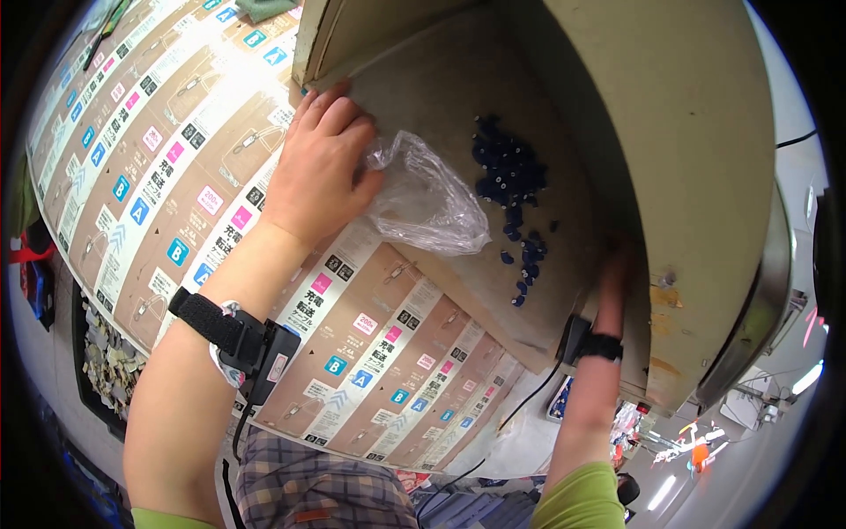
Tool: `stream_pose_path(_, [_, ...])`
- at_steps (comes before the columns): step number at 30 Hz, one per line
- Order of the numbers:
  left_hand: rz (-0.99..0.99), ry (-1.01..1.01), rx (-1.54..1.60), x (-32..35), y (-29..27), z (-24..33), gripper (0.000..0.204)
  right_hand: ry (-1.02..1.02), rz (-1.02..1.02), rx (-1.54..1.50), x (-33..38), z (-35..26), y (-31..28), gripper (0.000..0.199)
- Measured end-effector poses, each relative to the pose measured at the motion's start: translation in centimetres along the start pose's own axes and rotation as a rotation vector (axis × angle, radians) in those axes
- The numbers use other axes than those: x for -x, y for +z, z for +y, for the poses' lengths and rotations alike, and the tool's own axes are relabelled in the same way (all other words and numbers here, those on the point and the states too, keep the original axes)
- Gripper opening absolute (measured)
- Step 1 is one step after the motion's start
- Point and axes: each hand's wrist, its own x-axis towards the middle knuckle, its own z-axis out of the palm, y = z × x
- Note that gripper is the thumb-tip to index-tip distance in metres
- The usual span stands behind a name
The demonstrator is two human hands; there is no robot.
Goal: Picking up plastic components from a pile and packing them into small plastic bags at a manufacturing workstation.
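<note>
**Layout of the working area, from left to right**

At far left, on the floor, a dark bin [107, 366] filled with pale flat pieces. Next, a worktop covering of brown-and-white printed sheet [132, 167], with strong glare near its top. Over the right part of the sheet, the left hand [328, 148], fingers curled and close together. Touching its thumb side, a crumpled clear plastic bag [454, 225]; impossible to tell whether pinched or merely touched. Beyond the bag, on the dull grey inner floor [423, 75] of an open cream housing [683, 132], a loose heap of small dark-blue parts [507, 172], thinning toward the lower end. Farther right, in shadow near the inner wall, the right hand [619, 262]; state of the fingers impossible to tell. On the housing's outer face, low down, brownish stains [667, 296]. At far right, a tilted view of the room, with a lit white tube [661, 492].
</note>
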Motion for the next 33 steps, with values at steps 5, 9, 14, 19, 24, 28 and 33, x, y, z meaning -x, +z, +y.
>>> stream_pose_path(5, [-0.055, -0.03, -0.004, 0.0, -0.1, 0.0, 0.026, 0.104, -0.002, -0.394, 2.5, -6.3, -1.9, 0.033])
stream_pose_path(9, [-0.037, -0.015, -0.028, 0.1, -0.4, -0.3, 0.025, 0.44, -0.255, -0.847, 5.3, -14.6, -6.7, 0.057])
stream_pose_path(14, [-0.054, -0.019, -0.019, -0.3, -0.5, 0.2, 0.026, -0.081, -0.031, -0.465, 9.4, -19.1, -6.4, 0.088])
stream_pose_path(19, [-0.067, 0.015, -0.015, -0.2, -0.9, 0.1, 0.028, -0.064, 0.006, -0.538, 4.1, -21.5, -5.3, 0.096])
stream_pose_path(24, [-0.025, 0.036, -0.054, 0.7, -2.5, 2.2, 0.034, -0.002, -0.1, -0.684, -0.6, -24.2, -6.2, 0.079])
stream_pose_path(28, [-0.074, -0.028, 0.083, 2.0, -4.1, 5.2, 0.037, 0.014, 0.087, -0.754, -1.3, -25.3, -4.9, 0.07])
stream_pose_path(33, [-0.283, -0.387, 0.216, 3.7, -5.4, 7.3, 0.036, 0.047, 0.296, -0.472, -0.9, -24.6, -1.2, 0.058])
